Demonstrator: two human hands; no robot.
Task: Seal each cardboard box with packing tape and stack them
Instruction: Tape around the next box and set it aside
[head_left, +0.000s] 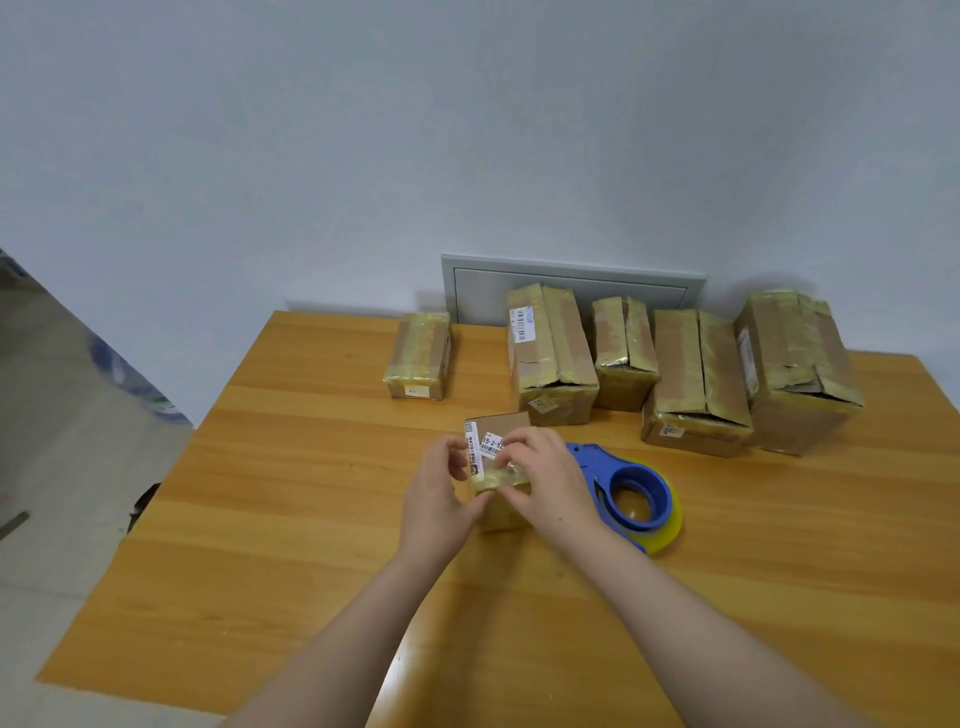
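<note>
A small cardboard box (500, 426) with white labels and yellowish tape sits in the middle of the wooden table (291, 519). My left hand (439, 499) grips its left side, thumb at the front corner. My right hand (545, 483) holds its right side, fingers curled over the taped top edge. A blue tape dispenser (631, 493) with a yellowish clear roll lies on the table just right of the box, touching my right wrist area.
Several taped cardboard boxes stand along the table's far edge: one smaller box (420, 356) at the left, a tall box (553, 353), a narrow one (623, 353), another (696, 384) and a large one (797, 369) at the right. A grey wall panel (467, 280) is behind.
</note>
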